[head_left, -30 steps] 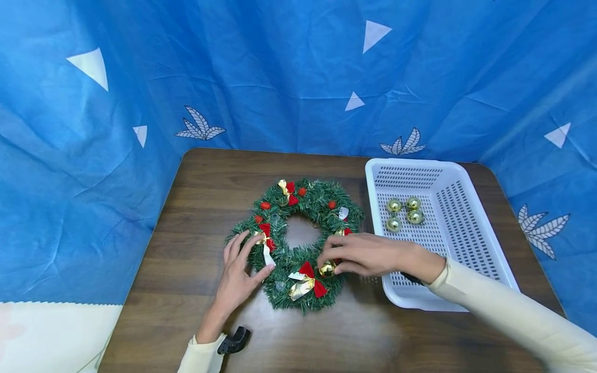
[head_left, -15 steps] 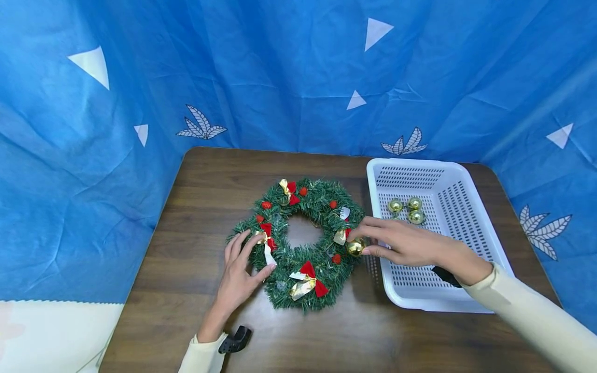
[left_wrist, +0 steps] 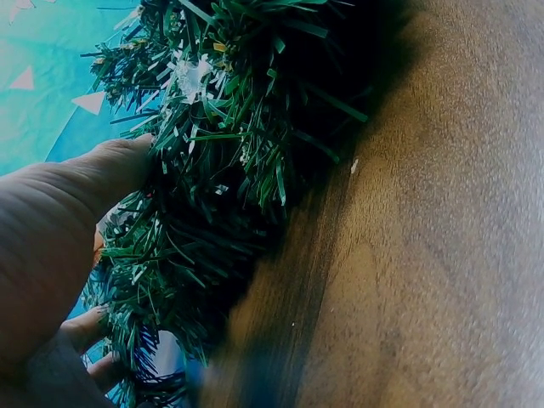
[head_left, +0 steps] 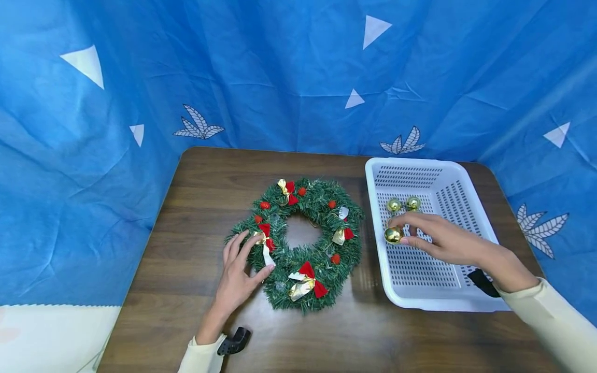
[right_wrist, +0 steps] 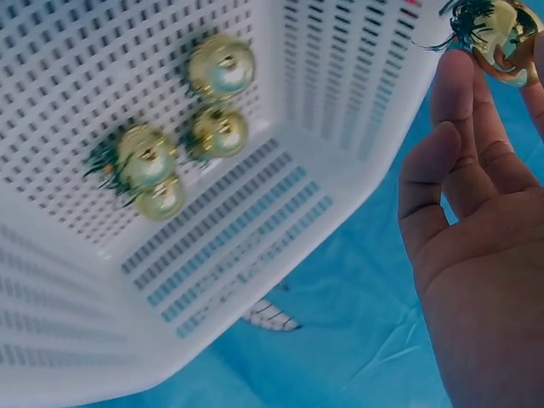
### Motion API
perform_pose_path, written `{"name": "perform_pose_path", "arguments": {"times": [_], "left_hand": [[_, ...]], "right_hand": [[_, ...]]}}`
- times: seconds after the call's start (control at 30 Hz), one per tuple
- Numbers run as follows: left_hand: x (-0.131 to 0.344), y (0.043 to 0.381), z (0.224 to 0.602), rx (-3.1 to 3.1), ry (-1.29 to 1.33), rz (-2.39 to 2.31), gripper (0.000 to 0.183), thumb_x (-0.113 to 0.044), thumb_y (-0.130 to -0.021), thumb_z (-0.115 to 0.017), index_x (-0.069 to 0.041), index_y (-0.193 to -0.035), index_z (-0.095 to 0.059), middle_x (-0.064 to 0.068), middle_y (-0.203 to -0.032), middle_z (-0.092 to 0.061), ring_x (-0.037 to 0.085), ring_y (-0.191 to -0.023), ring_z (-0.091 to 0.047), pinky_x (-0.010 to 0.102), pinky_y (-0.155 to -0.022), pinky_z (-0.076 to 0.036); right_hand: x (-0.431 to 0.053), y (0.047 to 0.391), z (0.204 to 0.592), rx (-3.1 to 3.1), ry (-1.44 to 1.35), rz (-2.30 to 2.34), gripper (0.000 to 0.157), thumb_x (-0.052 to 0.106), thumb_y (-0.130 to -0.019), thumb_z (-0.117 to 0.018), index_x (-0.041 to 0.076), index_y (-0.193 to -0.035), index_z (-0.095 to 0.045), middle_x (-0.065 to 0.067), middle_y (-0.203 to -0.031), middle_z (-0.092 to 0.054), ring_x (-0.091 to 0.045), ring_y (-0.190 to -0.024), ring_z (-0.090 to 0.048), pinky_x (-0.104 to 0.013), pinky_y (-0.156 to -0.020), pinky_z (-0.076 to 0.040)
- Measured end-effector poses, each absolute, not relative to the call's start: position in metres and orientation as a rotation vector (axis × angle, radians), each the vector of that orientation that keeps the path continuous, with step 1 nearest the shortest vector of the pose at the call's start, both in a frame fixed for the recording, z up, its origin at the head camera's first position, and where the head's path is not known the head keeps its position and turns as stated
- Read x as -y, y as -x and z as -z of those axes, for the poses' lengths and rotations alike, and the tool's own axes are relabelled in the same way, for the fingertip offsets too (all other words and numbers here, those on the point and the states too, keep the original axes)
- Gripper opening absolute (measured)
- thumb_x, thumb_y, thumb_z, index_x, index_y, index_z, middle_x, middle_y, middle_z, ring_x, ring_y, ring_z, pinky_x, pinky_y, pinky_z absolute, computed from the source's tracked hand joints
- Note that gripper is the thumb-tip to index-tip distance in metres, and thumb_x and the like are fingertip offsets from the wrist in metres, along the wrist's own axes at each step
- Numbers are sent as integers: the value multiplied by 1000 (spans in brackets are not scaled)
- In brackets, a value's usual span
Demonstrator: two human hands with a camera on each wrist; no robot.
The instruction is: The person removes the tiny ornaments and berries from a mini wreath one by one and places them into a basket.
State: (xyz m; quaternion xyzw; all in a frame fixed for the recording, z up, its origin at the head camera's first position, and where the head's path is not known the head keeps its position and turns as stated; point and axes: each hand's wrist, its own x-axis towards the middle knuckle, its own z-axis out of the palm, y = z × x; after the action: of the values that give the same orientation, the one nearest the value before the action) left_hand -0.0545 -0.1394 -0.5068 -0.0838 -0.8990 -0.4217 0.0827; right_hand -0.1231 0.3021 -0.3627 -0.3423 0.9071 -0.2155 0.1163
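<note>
A green Christmas wreath (head_left: 326,290) with red-and-gold bows and red berries lies on the table. My left hand (head_left: 242,274) holds the wreath's left side, thumb and fingers spread over the greenery beside a bow with a white strip. In the left wrist view, the thumb (left_wrist: 110,166) presses into the tinsel. My right hand (head_left: 440,238) pinches a shiny gold ball ornament (head_left: 394,235) above the basket's left side. The right wrist view shows the held ball at the fingertips, with a green sprig on it.
A white perforated basket (head_left: 389,292) stands on the right of the brown table (head_left: 210,171). Several gold ball ornaments (right_wrist: 221,68) lie on its floor, some with green sprigs. A blue patterned curtain (head_left: 280,67) hangs behind the table.
My right hand has carried the gold ball from the wreath's lower right over to the basket's left side. The left hand and the wreath have stayed in place.
</note>
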Motion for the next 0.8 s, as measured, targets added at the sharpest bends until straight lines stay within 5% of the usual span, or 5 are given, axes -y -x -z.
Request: {"name": "perform_pose_path", "arguments": {"times": [0.43, 0.67, 0.8], "left_hand": [[139, 55, 507, 2685, 248, 1269, 76, -27, -78, -87, -24, -145, -52, 15, -159, -33, 42, -146, -20, 71, -107, -25], [140, 55, 506, 2696, 240, 1281, 75, -28, -79, -86, -26, -145, -51, 14, -160, -32, 41, -146, -19, 70, -107, -26], [139, 55, 504, 2698, 241, 1288, 75, -28, -79, -86, -26, -145, -51, 14, -160, -31, 41, -146, -19, 70, -107, -26]], "right_hand": [[-356, 124, 379, -2723, 774, 522, 32, 18, -97, -66, 20, -128, -60, 6, -120, -67, -4, -93, -58, -27, -78, -53], [-376, 130, 391, -2695, 623, 456, 32, 22, -97, -65, 17, -128, -61, -1, -118, -68, -15, -97, -61, -45, -82, -54], [-379, 134, 393, -2683, 595, 441, 34, 21, -97, -66, 16, -130, -60, -2, -114, -70, -17, -96, -63, -46, -81, -54]]}}
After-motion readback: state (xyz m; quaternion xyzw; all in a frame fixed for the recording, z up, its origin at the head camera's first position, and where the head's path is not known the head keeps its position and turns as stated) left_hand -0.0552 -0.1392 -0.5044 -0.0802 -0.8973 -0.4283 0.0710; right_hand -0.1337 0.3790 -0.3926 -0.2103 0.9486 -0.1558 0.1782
